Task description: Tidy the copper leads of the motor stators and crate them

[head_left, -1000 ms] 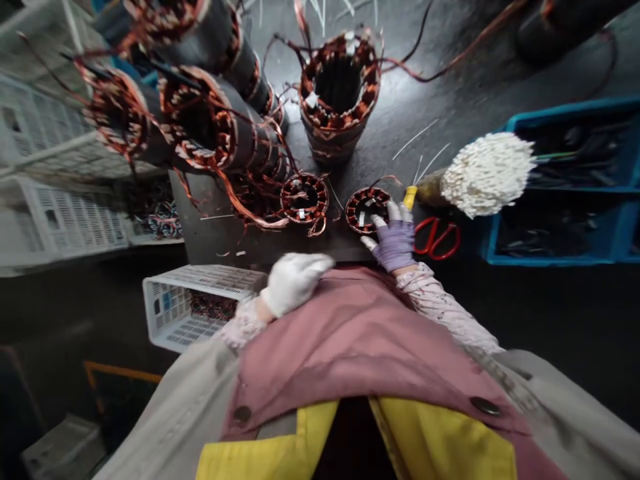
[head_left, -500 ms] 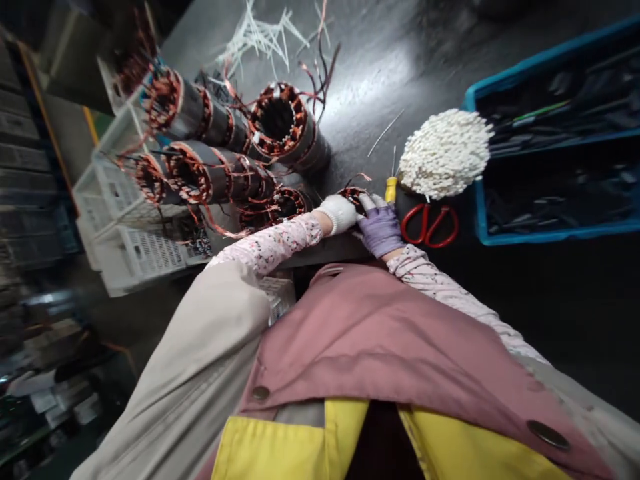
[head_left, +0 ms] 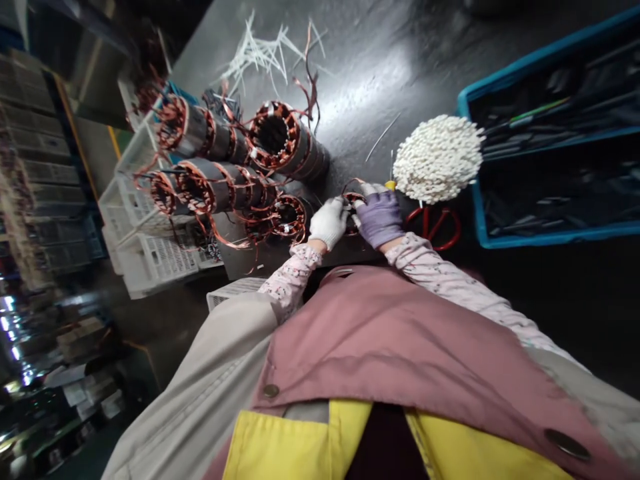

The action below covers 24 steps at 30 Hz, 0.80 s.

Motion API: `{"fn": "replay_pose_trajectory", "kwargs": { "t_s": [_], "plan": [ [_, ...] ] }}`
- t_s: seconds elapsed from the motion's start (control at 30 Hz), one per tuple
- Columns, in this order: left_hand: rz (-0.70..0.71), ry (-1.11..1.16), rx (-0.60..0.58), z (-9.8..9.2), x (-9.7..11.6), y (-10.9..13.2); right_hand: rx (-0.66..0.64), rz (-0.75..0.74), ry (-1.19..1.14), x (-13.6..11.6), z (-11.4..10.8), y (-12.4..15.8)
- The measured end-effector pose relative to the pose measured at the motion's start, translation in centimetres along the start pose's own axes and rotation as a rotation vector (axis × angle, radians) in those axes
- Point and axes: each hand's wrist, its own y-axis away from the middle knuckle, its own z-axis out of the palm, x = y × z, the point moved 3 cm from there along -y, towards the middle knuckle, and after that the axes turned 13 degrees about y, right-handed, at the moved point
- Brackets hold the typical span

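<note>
A small copper-wound stator (head_left: 351,201) lies near the front edge of the dark table (head_left: 400,60). My left hand (head_left: 329,223), in a white glove, is closed on its left side. On its right side my right hand (head_left: 379,217), in a purple glove, is curled round it. Both hands cover most of the stator. A second small stator (head_left: 287,217) sits just left of my left hand.
Several larger stators (head_left: 280,137) with loose copper leads are stacked at the left. A bundle of white sticks (head_left: 436,159), red scissors (head_left: 434,225) and a yellow-handled tool (head_left: 390,185) lie right of my hands. Blue bins (head_left: 550,173) stand at right, white crates (head_left: 150,257) at left.
My left hand came up from my lap to the small stator and closed on it beside my right hand. The camera swung and tilted, shifting the table's contents in view.
</note>
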Motion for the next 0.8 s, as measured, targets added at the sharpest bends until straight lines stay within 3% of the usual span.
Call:
{"fn": "replay_pose_trajectory", "kwargs": {
  "t_s": [0.17, 0.3, 0.5, 0.63, 0.8],
  "plan": [
    [-0.086, -0.024, 0.012, 0.1, -0.2, 0.4, 0.02, 0.129, -0.105, -0.3, 1.8, -2.5],
    [-0.013, -0.162, -0.112, 1.2, 0.7, 0.4, -0.039, 0.203, -0.175, 1.2, 2.7, -3.3],
    [0.073, -0.268, -0.131, 2.3, 2.1, -1.4, -0.191, 0.182, -0.174, 1.7, 2.1, -4.3],
    [0.152, -0.279, -0.191, 1.8, 1.6, -2.4, -0.281, 0.172, -0.119, 1.5, 1.3, -3.6],
    [0.188, -0.342, -0.243, 0.6, 1.9, -2.5, -0.155, 0.114, -0.064, 1.6, 1.1, -1.1]
  ]
}}
